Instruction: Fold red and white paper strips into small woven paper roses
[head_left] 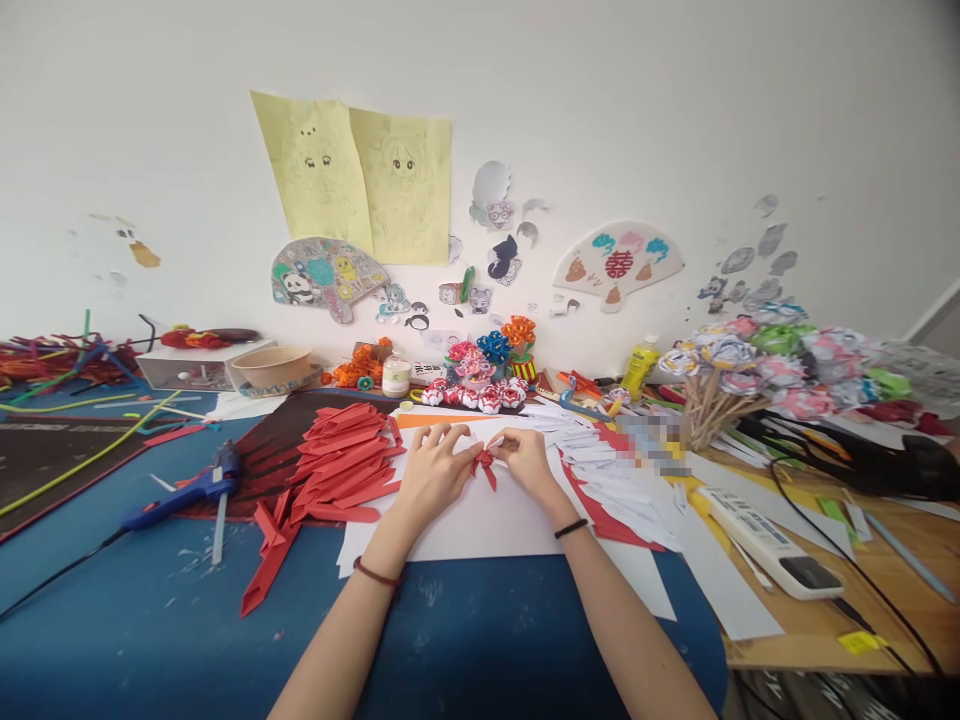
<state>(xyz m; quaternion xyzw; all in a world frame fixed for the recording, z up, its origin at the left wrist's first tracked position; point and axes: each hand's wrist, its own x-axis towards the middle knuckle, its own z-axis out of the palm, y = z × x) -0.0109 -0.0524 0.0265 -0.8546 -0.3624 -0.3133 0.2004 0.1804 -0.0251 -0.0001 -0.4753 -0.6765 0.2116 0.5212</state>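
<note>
Over the white paper sheets [450, 535] my two hands meet at a small folded red paper piece [487, 468] with some white at its top. My left hand [439, 465] is curled, its fingertips closed on the piece's left side. From the right, my right hand [527, 460] pinches the same piece between thumb and fingers. Close by on the left lies a pile of folded red paper strips [341, 465], with a few apart from it at the front. Folded white paper strips [600, 470] spread out to the right of my right hand. Fingertips partly hide the held piece.
A blue hot glue gun [184, 500] rests at the left on the blue mat [315, 640]. Paper flowers [476, 375] stand along the wall. At the right are a bunch of paper flowers on sticks [712, 400], a white power strip [769, 545] and a black cable [855, 560].
</note>
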